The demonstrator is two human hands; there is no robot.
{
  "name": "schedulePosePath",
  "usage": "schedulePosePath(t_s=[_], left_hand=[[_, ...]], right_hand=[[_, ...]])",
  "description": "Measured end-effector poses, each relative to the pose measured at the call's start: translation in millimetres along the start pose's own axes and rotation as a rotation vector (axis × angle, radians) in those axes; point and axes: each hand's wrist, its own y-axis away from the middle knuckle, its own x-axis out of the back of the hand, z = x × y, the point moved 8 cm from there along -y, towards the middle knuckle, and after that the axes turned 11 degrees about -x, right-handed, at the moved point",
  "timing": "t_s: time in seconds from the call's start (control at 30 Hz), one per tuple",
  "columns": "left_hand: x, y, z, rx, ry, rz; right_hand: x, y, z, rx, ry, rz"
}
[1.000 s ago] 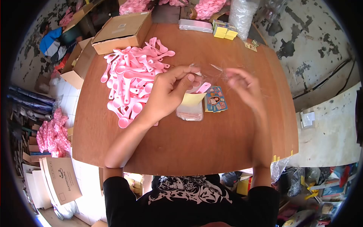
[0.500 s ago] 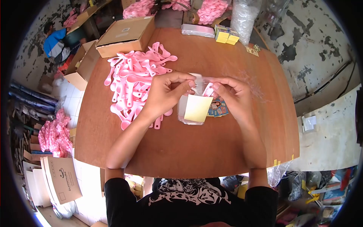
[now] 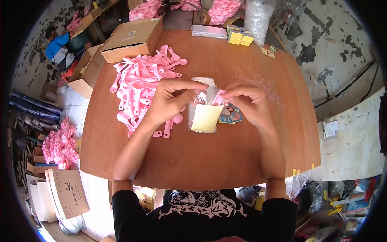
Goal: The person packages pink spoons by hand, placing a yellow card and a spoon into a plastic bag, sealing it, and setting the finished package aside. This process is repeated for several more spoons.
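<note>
A small clear plastic bag (image 3: 205,99) hangs between my hands above the table. Thumb and fingers of my left hand (image 3: 174,99) pinch its upper left edge. On the other side, the closed fingertips of my right hand (image 3: 249,101) grip the upper right edge, close to the handle of a pink spoon (image 3: 219,97) in the bag's mouth. A pale yellow card (image 3: 207,118) shows at the front of the bag. Below lie a stack of clear bags (image 3: 192,121) and several blue printed cards (image 3: 231,114). A heap of pink spoons (image 3: 139,86) spreads beside my left hand.
At the back of the table (image 3: 225,161) stand a cardboard box (image 3: 133,36), a pack of clear bags (image 3: 209,32) and yellow card stacks (image 3: 240,36). A large plastic roll or sack (image 3: 258,22) is behind them. Another person (image 3: 58,48) sits at the far left.
The bag's mouth has come further open, and the spoon handle now stands upright by my right fingertips. Both hands and the bag have shifted slightly left in view.
</note>
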Motion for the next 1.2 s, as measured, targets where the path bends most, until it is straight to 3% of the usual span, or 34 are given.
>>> schedulePosePath(t_s=[0.13,0.3,0.53,0.63,0.7,0.8,0.93,1.03,1.1,1.13,1.17,1.2], left_hand=[[0.7,2.0,1.0,0.100,0.039,0.000],[-0.9,-1.5,10.5,-0.056,-0.021,-0.015],[1.6,0.6,10.8,-0.026,-0.021,-0.027],[0.7,1.2,9.9,-0.020,0.126,-0.018],[0.4,0.8,12.2,-0.035,-0.108,-0.004],[-1.5,-2.7,14.3,0.061,-0.123,-0.022],[3.9,-4.6,12.7,0.040,-0.149,-0.063],[-0.5,-5.8,27.4,0.015,-0.013,-0.026],[-14.3,2.0,34.1,0.084,-0.157,-0.195],[-11.9,15.8,21.6,0.251,-0.150,-0.197],[-8.0,21.8,40.1,0.244,-0.319,-0.258],[0.4,34.2,52.8,0.087,-0.324,-0.212]], right_hand=[[0.5,2.0,0.7,-0.035,0.045,-0.021],[1.8,3.3,-0.5,-0.001,0.083,-0.001],[-0.9,6.6,-4.2,0.014,0.086,-0.016],[-6.1,7.2,-10.8,0.040,0.003,-0.017],[-9.0,6.4,-9.6,-0.008,0.036,0.033],[-10.7,5.6,-11.1,0.052,0.111,0.069],[-10.9,6.3,-2.9,-0.003,0.062,0.072],[-14.6,9.1,-8.0,0.080,0.072,0.064],[-24.7,13.3,-11.1,0.086,0.011,0.008],[-26.4,14.8,-13.6,0.088,0.008,0.007],[-31.9,15.9,-16.4,0.074,-0.002,-0.050],[-36.9,16.6,-18.3,0.058,-0.015,-0.107]])
